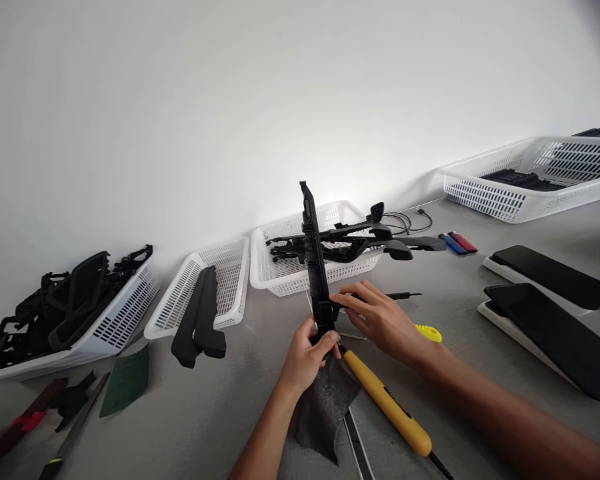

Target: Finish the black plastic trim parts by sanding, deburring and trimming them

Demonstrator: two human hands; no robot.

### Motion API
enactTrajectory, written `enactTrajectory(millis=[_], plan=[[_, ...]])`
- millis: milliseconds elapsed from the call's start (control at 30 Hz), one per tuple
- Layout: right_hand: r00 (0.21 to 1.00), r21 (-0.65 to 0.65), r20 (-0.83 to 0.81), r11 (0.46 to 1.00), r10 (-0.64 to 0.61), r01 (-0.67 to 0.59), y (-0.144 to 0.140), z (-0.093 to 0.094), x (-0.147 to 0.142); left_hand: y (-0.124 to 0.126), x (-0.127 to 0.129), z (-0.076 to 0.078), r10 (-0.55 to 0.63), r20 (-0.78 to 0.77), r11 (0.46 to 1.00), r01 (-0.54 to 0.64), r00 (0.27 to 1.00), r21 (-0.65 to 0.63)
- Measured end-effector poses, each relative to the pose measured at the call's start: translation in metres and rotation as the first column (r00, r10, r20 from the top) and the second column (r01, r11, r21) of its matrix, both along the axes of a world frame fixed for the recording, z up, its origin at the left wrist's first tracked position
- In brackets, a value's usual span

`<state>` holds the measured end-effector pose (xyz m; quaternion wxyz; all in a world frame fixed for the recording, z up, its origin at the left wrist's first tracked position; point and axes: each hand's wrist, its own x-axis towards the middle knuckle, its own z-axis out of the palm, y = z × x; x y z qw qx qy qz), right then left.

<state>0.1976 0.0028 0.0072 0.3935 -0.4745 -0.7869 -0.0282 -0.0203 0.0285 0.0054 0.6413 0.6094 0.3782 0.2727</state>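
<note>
A long black plastic trim part (316, 267) stands nearly upright in front of me, its ribbed side showing. My left hand (305, 357) is closed around its lower end, thumb across the front. The fingers of my right hand (375, 317) are pinched against its right side, just above the left hand. A thin dark pointed piece (404, 295) sticks out behind the right hand; I cannot tell if it is held. Under my hands lie a grey abrasive sheet (325, 417) and a yellow-handled soldering iron (387, 400), whose tip is hidden by the left hand.
White baskets (275, 288) with black plastic parts line the wall, another basket (510, 207) stands far right. Two lighters (457, 243), a yellow piece (429, 333) and black-topped pieces (555, 333) lie right. A green sheet (125, 381) and hand tools (75, 427) lie left.
</note>
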Motion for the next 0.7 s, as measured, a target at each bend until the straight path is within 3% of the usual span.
enactTrajectory(millis=[200, 400, 600, 700], plan=[[1.000, -0.009, 0.015, 1.000, -0.016, 0.016, 0.0000, -0.0020, 0.0039, -0.0007, 0.0005, 0.0003, 0.003, 0.000, 1.000, -0.003, 1.000, 0.000], [0.986, -0.038, 0.026, 0.985, -0.168, 0.168, -0.0042, 0.0023, 0.0017, -0.0012, -0.0006, 0.0004, -0.007, -0.010, 1.000, 0.007, 1.000, 0.021], [0.938, -0.090, 0.054, 0.934, -0.343, 0.347, -0.0023, 0.0006, 0.0005, -0.0024, -0.0011, 0.0049, -0.028, -0.013, 0.999, 0.028, 1.000, 0.033], [0.954, -0.104, 0.044, 0.948, -0.298, 0.301, -0.0010, 0.0000, 0.0010, -0.0025, 0.0004, 0.0059, -0.008, 0.021, 1.000, 0.007, 1.000, 0.028]])
